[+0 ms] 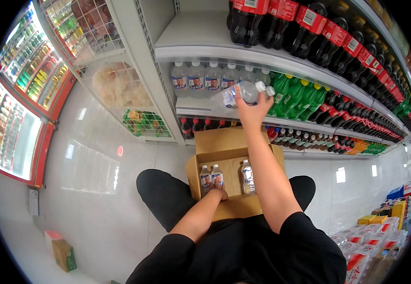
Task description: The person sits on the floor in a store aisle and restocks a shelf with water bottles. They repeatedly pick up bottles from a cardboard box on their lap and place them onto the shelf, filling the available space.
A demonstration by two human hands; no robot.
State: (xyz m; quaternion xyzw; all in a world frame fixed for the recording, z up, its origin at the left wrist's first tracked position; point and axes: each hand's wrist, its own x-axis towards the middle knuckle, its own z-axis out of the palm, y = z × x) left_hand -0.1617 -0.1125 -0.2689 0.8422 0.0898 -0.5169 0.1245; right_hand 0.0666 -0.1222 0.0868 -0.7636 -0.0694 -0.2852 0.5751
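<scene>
Two clear plastic bottles with white caps (pixel 239 94) are held by my right hand (pixel 253 108), tilted in front of the middle shelf. Behind them, a row of similar clear bottles (pixel 195 80) stands upright at that shelf's left end. On the floor between my knees is an open cardboard box (pixel 232 207) with several clear bottles inside. My left hand (pixel 219 190) reaches into the box at two bottles (pixel 211 177) on its left side; its fingers are partly hidden. Another bottle (pixel 248 176) stands at the box's right side, beside my right forearm.
Green soda bottles (pixel 292 96) and cola bottles (pixel 337 108) fill the shelf to the right. Above juts the upper shelf's edge (pixel 262 58). A wire rack (pixel 120 81) flanks the shelf's left end. Red-framed drink coolers (pixel 43 142) stand far left, packaged goods (pixel 372 238) at lower right.
</scene>
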